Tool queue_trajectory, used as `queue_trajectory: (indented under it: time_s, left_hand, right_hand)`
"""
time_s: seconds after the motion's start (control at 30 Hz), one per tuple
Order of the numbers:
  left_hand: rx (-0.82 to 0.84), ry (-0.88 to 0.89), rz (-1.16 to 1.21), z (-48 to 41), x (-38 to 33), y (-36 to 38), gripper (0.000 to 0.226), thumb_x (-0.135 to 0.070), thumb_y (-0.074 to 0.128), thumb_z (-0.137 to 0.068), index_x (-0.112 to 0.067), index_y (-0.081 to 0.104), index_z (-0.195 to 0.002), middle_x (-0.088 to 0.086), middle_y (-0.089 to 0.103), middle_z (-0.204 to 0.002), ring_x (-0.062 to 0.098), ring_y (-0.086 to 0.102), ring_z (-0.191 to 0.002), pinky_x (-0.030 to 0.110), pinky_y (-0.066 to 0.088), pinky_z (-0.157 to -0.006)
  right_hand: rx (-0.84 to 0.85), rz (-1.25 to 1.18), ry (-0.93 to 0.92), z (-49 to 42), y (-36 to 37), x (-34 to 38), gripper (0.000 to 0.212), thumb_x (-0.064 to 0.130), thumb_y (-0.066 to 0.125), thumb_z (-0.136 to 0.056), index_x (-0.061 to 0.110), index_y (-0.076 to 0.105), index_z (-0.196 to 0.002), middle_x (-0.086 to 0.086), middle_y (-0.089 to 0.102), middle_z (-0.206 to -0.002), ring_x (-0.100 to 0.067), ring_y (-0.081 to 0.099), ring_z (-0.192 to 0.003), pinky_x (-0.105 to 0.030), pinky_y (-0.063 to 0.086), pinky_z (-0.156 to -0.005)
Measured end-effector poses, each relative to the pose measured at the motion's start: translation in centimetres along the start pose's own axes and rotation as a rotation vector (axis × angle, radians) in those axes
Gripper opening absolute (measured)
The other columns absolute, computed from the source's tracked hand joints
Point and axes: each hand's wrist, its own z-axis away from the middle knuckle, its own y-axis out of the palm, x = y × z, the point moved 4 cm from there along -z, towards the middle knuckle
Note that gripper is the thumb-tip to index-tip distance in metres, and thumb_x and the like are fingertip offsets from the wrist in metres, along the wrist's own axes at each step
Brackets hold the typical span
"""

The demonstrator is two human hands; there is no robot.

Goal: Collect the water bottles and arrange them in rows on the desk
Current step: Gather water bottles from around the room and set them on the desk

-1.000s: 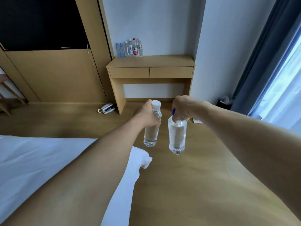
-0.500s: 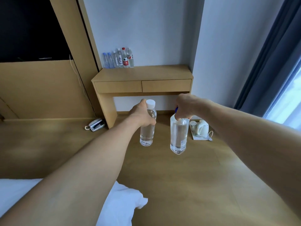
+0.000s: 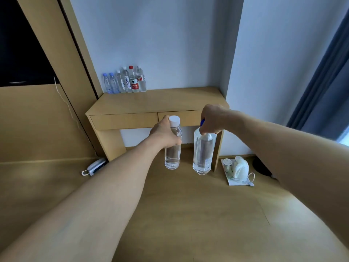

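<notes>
Both hands are full rn. Left hand (image 3: 164, 133) is wrapped round the upper body of the small bottle (image 3: 172, 156), white cap poking out on top, so it hangs upright in a firm side grip. Right hand (image 3: 213, 118) comes from above and grips the big bottle (image 3: 203, 154) by its neck, fingers curled over the blue cap, prob bc that one's too fat to grab round the middle. Both are up in the air, side by side but not touching, in front of the table (image 3: 166, 102) and below its top. A bunch of bottles (image 3: 125, 82) stand in a tight row at the table's back left corner by the wall, which imo leaves the front and right free for the next rows. Kettle (image 3: 239, 167) and phone (image 3: 95, 166) sit on the floor, out of the way.
</notes>
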Motion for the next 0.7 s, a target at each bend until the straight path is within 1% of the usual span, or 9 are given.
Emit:
queue_trajectory:
  time_s: [0.07,0.1,0.17,0.23,0.37,0.47,0.53,0.63,0.7]
  left_hand:
    - [-0.003,-0.006,0.014,-3.8,0.0,0.2,0.07,-0.014,0.078,-0.068,-0.022,0.042,-0.127,0.003,0.06,-0.111,0.024,0.058,-0.103,0.035,0.052,-0.082]
    - [-0.006,-0.012,0.022,-5.8,-0.1,0.2,0.072,-0.013,0.078,-0.068,-0.022,0.041,-0.129,0.003,0.059,-0.113,0.025,0.058,-0.104,0.034,0.052,-0.081]
    - [-0.012,-0.025,0.023,-9.9,-0.3,0.1,0.071,-0.014,0.078,-0.068,-0.02,0.04,-0.128,0.003,0.058,-0.116,0.025,0.057,-0.105,0.032,0.05,-0.076]
    - [-0.024,-0.044,0.029,-13.7,-0.3,-0.1,0.069,-0.014,0.077,-0.068,-0.019,0.04,-0.126,0.002,0.057,-0.115,0.026,0.057,-0.105,0.031,0.049,-0.071]
    - [-0.05,-0.064,0.049,-20.4,0.0,-1.0,0.066,-0.015,0.076,-0.068,-0.021,0.041,-0.124,0.001,0.059,-0.113,0.024,0.058,-0.101,0.034,0.053,-0.079]
    - [-0.06,-0.07,0.027,-25.0,0.9,-1.8,0.064,-0.016,0.076,-0.07,-0.02,0.042,-0.124,0.001,0.059,-0.113,0.024,0.059,-0.101,0.032,0.052,-0.078]
    - [-0.069,-0.081,0.016,-28.3,1.8,-2.5,0.065,-0.016,0.076,-0.071,-0.019,0.041,-0.126,0.001,0.059,-0.115,0.025,0.058,-0.103,0.034,0.053,-0.082]
    - [-0.075,-0.093,-0.028,-33.2,3.2,-3.9,0.069,-0.019,0.078,-0.071,-0.019,0.04,-0.129,0.001,0.058,-0.116,0.025,0.058,-0.104,0.034,0.051,-0.084]
    - [-0.073,-0.085,-0.05,-36.6,4.4,-5.0,0.074,-0.02,0.079,-0.071,-0.019,0.038,-0.132,0.0,0.058,-0.118,0.024,0.058,-0.105,0.033,0.051,-0.082]
  right_hand:
    - [-0.004,0.0,-0.008,-4.0,-0.1,-0.7,0.022,0.02,0.072,-0.078,0.009,0.062,-0.094,-0.006,0.065,-0.08,-0.017,0.063,-0.067,-0.03,0.059,-0.072]
    - [-0.006,0.007,-0.013,-6.1,-0.3,-1.0,0.023,0.02,0.072,-0.077,0.008,0.064,-0.095,-0.007,0.066,-0.082,-0.018,0.064,-0.069,-0.031,0.059,-0.072]
    - [0.008,0.013,-0.021,-10.2,-0.6,-1.6,0.025,0.02,0.072,-0.075,0.008,0.066,-0.096,-0.008,0.068,-0.083,-0.02,0.064,-0.073,-0.032,0.058,-0.072]
    - [0.024,0.016,-0.042,-14.2,-1.0,-1.9,0.026,0.02,0.071,-0.075,0.008,0.067,-0.098,-0.008,0.068,-0.084,-0.019,0.063,-0.072,-0.031,0.057,-0.07]
    - [0.017,0.01,-0.093,-21.7,-2.0,-1.5,0.026,0.021,0.071,-0.077,0.007,0.068,-0.099,-0.008,0.068,-0.088,-0.021,0.062,-0.077,-0.031,0.056,-0.072]
    - [0.037,0.001,-0.118,-26.7,-2.1,-0.8,0.024,0.019,0.07,-0.077,0.007,0.068,-0.098,-0.008,0.068,-0.089,-0.022,0.063,-0.08,-0.031,0.054,-0.069]
    - [0.051,-0.013,-0.134,-30.2,-2.1,-0.1,0.02,0.019,0.07,-0.077,0.008,0.068,-0.094,-0.007,0.068,-0.085,-0.021,0.063,-0.076,-0.03,0.052,-0.064]
    - [0.066,-0.014,-0.166,-35.2,-2.0,1.7,0.012,0.019,0.068,-0.078,0.011,0.064,-0.085,-0.004,0.063,-0.075,-0.015,0.055,-0.062,-0.023,0.043,-0.053]
    - [0.077,-0.028,-0.164,-38.6,-1.6,2.9,0.012,0.019,0.068,-0.078,0.013,0.063,-0.086,-0.002,0.06,-0.074,-0.015,0.055,-0.063,-0.023,0.042,-0.052]
